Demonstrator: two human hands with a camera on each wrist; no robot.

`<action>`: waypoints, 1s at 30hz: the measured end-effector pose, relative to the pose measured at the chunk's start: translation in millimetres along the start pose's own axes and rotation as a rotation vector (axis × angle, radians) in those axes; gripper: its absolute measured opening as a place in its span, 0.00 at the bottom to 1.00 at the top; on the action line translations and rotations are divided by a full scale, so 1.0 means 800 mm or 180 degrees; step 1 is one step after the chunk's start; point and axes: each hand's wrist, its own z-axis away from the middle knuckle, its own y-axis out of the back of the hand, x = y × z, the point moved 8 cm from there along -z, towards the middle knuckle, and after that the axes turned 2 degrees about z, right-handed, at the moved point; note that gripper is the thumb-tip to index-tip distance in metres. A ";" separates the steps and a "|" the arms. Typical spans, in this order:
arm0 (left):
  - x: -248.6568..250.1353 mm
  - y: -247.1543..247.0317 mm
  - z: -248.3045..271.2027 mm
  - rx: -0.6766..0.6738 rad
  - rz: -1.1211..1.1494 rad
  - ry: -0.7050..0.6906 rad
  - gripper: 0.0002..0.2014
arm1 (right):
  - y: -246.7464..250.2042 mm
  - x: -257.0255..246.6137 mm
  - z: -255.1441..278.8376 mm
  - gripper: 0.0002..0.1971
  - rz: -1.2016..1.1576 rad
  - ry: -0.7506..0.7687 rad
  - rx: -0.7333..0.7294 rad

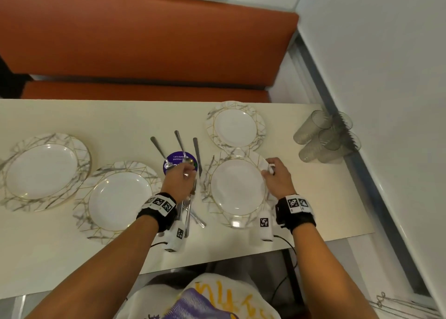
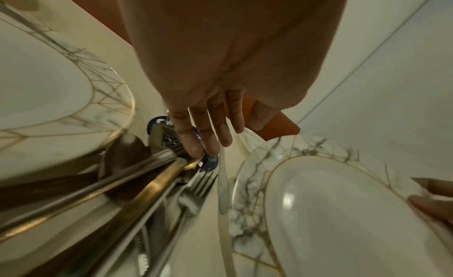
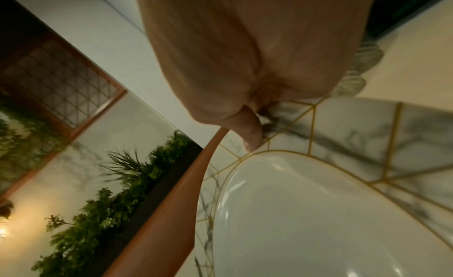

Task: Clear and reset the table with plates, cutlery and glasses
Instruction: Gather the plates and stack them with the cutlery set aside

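Note:
Four marble-rimmed white plates lie on the pale table [image 1: 120,121]. My right hand [image 1: 269,168] pinches the far right rim of the near right plate [image 1: 237,190]; the right wrist view shows the thumb [image 3: 252,139] on top of that rim [image 3: 343,130]. My left hand [image 1: 184,174] hovers over a pile of cutlery [image 1: 190,212] between the two near plates. Its fairly straight fingertips [image 2: 196,151] touch the ends of the handles [image 2: 152,174]. A fork [image 2: 201,184] lies beside them. Two spoons [image 1: 158,149] and a knife [image 1: 196,152] fan out beyond the hand.
A purple round sticker [image 1: 173,160] sits under the spoons. Other plates lie at far left [image 1: 43,171], near left [image 1: 118,198] and far right [image 1: 236,125]. Several clear glasses [image 1: 325,137] cluster by the right wall. An orange bench [image 1: 144,41] runs behind the table.

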 end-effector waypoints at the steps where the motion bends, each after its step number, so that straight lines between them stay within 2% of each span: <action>1: 0.006 -0.002 -0.002 -0.0021 0.0046 0.0005 0.13 | 0.014 -0.010 -0.003 0.13 -0.0022 0.0090 0.0062; 3: 0.010 -0.009 -0.008 -0.0119 0.0230 0.0132 0.16 | 0.035 -0.027 -0.016 0.13 -0.0067 0.0229 0.0173; 6: 0.007 -0.022 -0.021 -0.0178 0.0622 0.0408 0.31 | 0.051 -0.035 -0.041 0.13 -0.0363 0.0251 0.0292; 8: 0.015 -0.033 -0.025 -0.0266 0.1019 0.0456 0.36 | 0.053 -0.037 -0.052 0.15 -0.0715 0.0158 0.0360; 9: 0.021 -0.039 -0.026 -0.0323 0.1248 0.0480 0.35 | 0.049 -0.037 -0.057 0.16 -0.0902 0.0080 0.0378; 11: 0.040 -0.041 -0.027 -0.0223 0.1637 0.0553 0.27 | 0.031 -0.033 -0.066 0.17 -0.1277 -0.0138 0.0337; 13: 0.044 -0.032 -0.037 0.0149 0.1944 0.0662 0.19 | 0.003 -0.029 -0.076 0.17 -0.1531 -0.0366 0.0170; 14: 0.041 -0.026 -0.042 0.0352 0.2087 0.0788 0.18 | -0.010 -0.028 -0.082 0.16 -0.1557 -0.0427 0.0050; 17: 0.018 -0.009 -0.058 0.0904 0.2404 0.1178 0.23 | -0.036 -0.034 -0.106 0.15 -0.1189 -0.0365 -0.0444; 20: 0.008 0.016 -0.066 0.1412 0.2422 0.1112 0.15 | -0.046 -0.028 -0.142 0.16 -0.0884 -0.0336 -0.0770; 22: 0.008 0.025 -0.065 0.1532 0.2424 0.1076 0.15 | -0.040 -0.023 -0.169 0.14 -0.0679 -0.0330 -0.0635; 25: 0.011 0.041 -0.059 0.1723 0.2350 0.1004 0.22 | -0.023 -0.019 -0.202 0.14 -0.0411 -0.0366 -0.0287; 29: 0.012 0.043 -0.052 0.1976 0.2367 0.1115 0.15 | -0.009 -0.014 -0.241 0.18 -0.0028 -0.0244 0.0073; 30: 0.009 0.042 -0.050 0.2028 0.2362 0.1172 0.15 | -0.010 -0.013 -0.251 0.20 0.0148 -0.0199 0.0129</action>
